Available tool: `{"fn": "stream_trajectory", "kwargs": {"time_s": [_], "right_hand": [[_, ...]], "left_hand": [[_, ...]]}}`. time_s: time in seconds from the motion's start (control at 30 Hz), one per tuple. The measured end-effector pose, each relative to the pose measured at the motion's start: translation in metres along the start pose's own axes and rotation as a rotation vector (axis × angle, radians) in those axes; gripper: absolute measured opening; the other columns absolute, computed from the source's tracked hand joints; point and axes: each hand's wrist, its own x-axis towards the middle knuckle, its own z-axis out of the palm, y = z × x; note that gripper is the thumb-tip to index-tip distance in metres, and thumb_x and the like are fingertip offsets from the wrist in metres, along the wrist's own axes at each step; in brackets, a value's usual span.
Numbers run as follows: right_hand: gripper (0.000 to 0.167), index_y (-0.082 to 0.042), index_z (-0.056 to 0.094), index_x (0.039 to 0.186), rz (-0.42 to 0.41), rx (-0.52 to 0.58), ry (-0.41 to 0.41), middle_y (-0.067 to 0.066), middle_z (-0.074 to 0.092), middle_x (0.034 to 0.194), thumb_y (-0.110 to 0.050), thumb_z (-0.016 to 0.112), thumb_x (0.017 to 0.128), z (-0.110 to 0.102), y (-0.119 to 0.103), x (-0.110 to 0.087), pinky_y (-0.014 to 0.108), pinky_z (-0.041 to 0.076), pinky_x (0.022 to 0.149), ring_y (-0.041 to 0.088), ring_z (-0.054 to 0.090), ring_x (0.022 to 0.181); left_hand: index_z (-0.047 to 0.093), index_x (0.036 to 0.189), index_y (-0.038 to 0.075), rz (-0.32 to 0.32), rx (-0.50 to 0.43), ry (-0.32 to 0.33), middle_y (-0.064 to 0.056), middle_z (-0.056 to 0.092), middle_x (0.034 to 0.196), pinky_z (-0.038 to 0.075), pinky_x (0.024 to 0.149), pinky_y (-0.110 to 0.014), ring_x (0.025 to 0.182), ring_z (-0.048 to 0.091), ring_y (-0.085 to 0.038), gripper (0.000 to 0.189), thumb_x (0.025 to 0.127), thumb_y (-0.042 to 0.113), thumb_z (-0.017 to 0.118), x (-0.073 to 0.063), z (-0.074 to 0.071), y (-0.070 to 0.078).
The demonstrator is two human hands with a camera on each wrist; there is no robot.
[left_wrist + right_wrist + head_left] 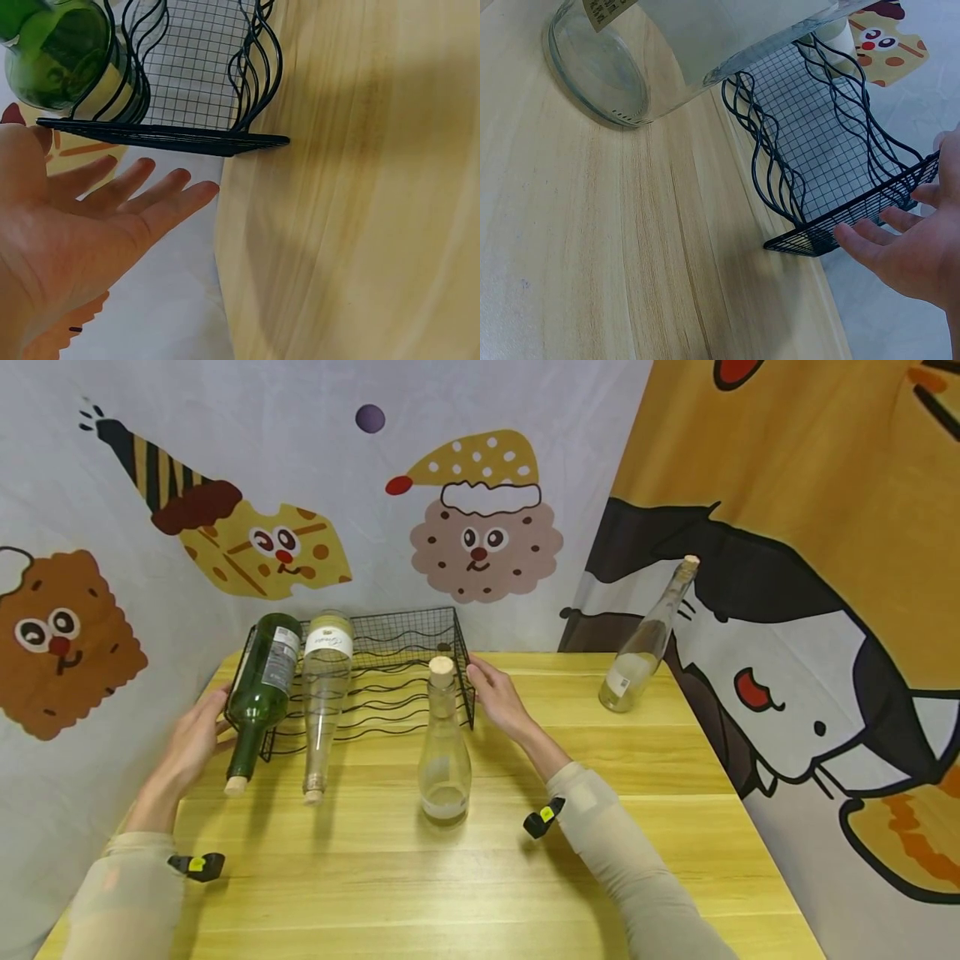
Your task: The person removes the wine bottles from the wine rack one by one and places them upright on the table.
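A black wire wine rack [405,637] stands at the back of the wooden table. In it lie a dark green wine bottle [264,681] at the left end and a clear bottle [327,681] beside it, both with corked necks toward the front. My left hand [191,743] is at the rack's left end; in the left wrist view its fingers [161,191] stretch out below the side panel, the thumb near its upper edge. At the right end, my right hand [501,700] has its straight fingers against the mesh side panel [855,214].
A clear corked bottle [445,768] stands upright in front of the rack's right part. Another clear corked bottle [643,647] stands farther right near the table's back edge. A cartoon-printed cloth [300,443] hangs behind the table [487,893].
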Motion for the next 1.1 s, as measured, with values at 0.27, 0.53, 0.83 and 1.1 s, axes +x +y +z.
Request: {"fn": "stream_trajectory", "kwargs": {"time_s": [0.27,0.53,0.83,1.1], "right_hand": [[0.065,-0.017,0.039,0.177,-0.012,0.003,0.003,0.014,0.041,0.183,-0.053,0.042,0.122,-0.0003,0.0003,0.0000,0.065,0.054,0.126,0.041,0.047,0.165],[0.066,-0.018,0.040,0.177,-0.008,0.005,0.010,0.014,0.041,0.182,-0.054,0.042,0.122,-0.0008,0.0006,0.0005,0.064,0.055,0.126,0.040,0.048,0.165],[0.065,-0.018,0.040,0.177,-0.013,-0.002,0.005,0.013,0.041,0.183,-0.053,0.043,0.123,-0.0010,0.0014,-0.0008,0.063,0.056,0.125,0.040,0.048,0.164],[0.064,-0.018,0.040,0.177,-0.017,-0.008,0.003,0.012,0.041,0.183,-0.052,0.042,0.123,0.0005,0.0011,0.0003,0.066,0.055,0.125,0.041,0.049,0.163]], "left_hand": [[-0.001,0.182,0.007,-0.022,0.037,-0.030,-0.029,0.007,0.188,0.062,0.092,-0.014,0.162,0.027,-0.068,0.082,0.121,0.060,0.011,0.0019,0.0021,-0.0039],[0.005,0.183,0.009,-0.045,-0.031,-0.039,-0.024,0.007,0.189,0.056,0.089,-0.009,0.164,0.022,-0.067,0.084,0.120,0.064,0.015,0.0014,0.0049,-0.0009],[0.038,0.172,0.027,-0.036,-0.039,-0.047,-0.021,0.019,0.183,0.059,0.094,-0.016,0.165,0.024,-0.067,0.066,0.120,0.064,0.020,0.0007,0.0059,-0.0001],[0.046,0.165,0.035,-0.045,-0.055,-0.025,-0.019,0.018,0.185,0.058,0.091,-0.010,0.166,0.027,-0.063,0.058,0.120,0.065,0.025,-0.0013,0.0080,-0.0024]]}}
